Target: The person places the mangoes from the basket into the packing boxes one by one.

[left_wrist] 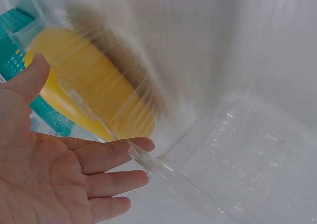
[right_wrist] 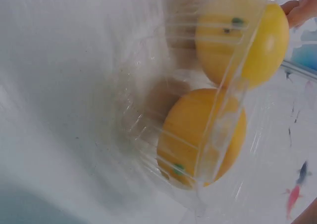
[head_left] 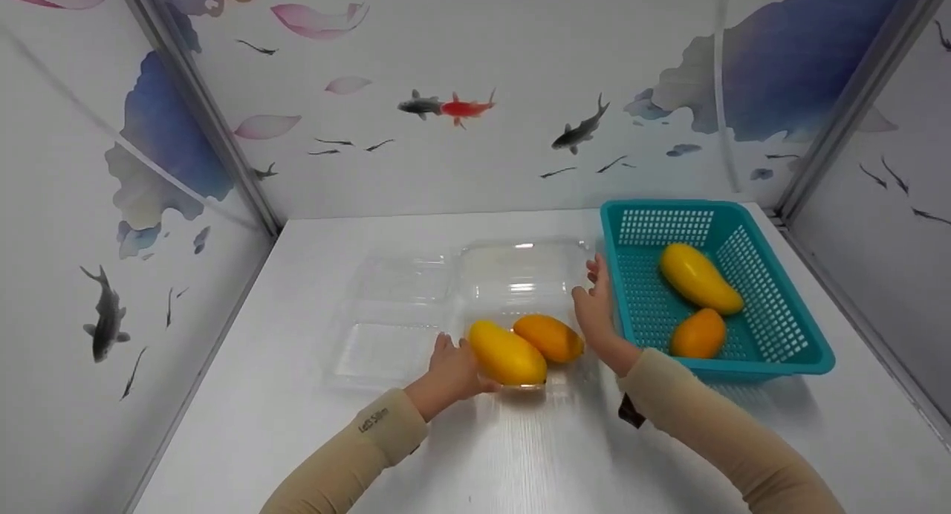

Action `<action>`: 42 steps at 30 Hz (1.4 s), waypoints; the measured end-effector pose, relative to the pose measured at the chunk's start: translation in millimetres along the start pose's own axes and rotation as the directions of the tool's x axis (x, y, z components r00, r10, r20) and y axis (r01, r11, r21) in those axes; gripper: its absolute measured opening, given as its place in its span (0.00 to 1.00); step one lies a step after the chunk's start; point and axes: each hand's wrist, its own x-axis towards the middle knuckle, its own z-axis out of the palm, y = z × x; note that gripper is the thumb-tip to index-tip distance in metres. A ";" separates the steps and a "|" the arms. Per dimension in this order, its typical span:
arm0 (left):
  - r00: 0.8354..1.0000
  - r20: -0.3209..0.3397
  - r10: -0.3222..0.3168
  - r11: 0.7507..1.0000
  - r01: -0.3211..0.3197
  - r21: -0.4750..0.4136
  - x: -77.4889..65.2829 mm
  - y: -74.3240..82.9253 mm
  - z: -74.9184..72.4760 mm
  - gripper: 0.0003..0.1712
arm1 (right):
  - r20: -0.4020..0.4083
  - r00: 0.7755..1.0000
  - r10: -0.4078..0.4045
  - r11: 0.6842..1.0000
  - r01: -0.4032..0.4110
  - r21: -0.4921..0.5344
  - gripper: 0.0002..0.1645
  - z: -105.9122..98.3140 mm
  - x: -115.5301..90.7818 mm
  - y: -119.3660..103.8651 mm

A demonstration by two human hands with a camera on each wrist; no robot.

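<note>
A clear plastic clamshell box (head_left: 524, 280) lies with its lid folded back on the white table. In its near half rest two mangoes, a yellow mango (head_left: 507, 354) and an orange-yellow mango (head_left: 548, 338). My left hand (head_left: 455, 369) is at the box's left side by the yellow mango, thumb and fingers spread, fingertips at the clear plastic edge in the left wrist view. On the other side, my right hand (head_left: 596, 313) stands between the box and the basket, fingers extended beside the lid. The right wrist view shows both mangoes through the ribbed wall.
A teal basket (head_left: 765, 367) stands at the right, holding a long yellow mango (head_left: 700, 278) and a smaller orange mango (head_left: 698, 334). Another clear plastic box (head_left: 390, 350) lies opened at the left. White panels with painted fish (head_left: 466, 109) enclose the table's back and sides.
</note>
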 end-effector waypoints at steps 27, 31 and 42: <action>0.995 0.090 -0.034 0.774 0.083 -0.628 -33.9 -29.0 8.8 0.28 | 0.385 0.923 -0.006 0.996 0.039 -0.077 0.32 -59.1 -71.7 38.3; 0.999 0.035 -0.036 0.687 0.050 -0.725 -35.1 -31.2 20.0 0.27 | 0.397 0.918 0.008 0.992 0.042 -0.117 0.32 -60.8 -78.4 48.3; 0.995 -0.028 -0.097 0.610 0.037 -0.792 -30.7 -27.8 34.9 0.27 | 0.396 0.910 0.124 0.992 -0.103 -0.074 0.29 -62.2 -82.5 59.4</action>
